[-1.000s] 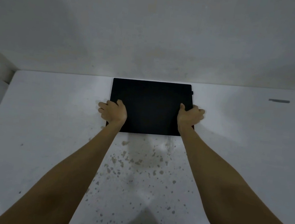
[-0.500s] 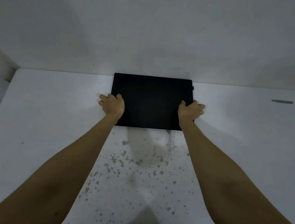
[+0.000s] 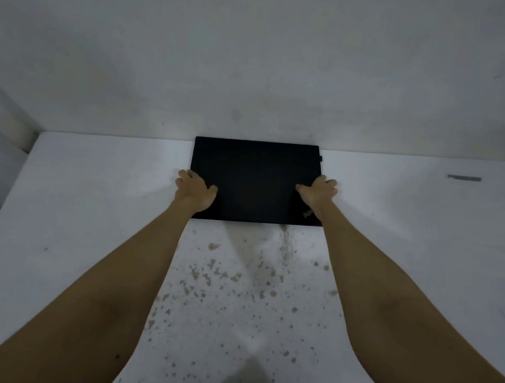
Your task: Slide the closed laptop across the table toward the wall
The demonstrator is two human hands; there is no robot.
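So I've got the black laptop [image 3: 255, 180] lying flat and closed on the white tabletop [image 3: 86, 204], its far edge right up at the wall [image 3: 259, 66], no gap I can make out. My left hand [image 3: 194, 191] grips the left edge near the front corner, fingers [image 3: 183, 177] curled over the side, thumb on the lid. My right hand [image 3: 318, 192] does the same on the right edge. Lots of bare tabletop either side, and a patch of brown specks [image 3: 234, 283] between my forearms. Small grey mark [image 3: 464, 177] far right.
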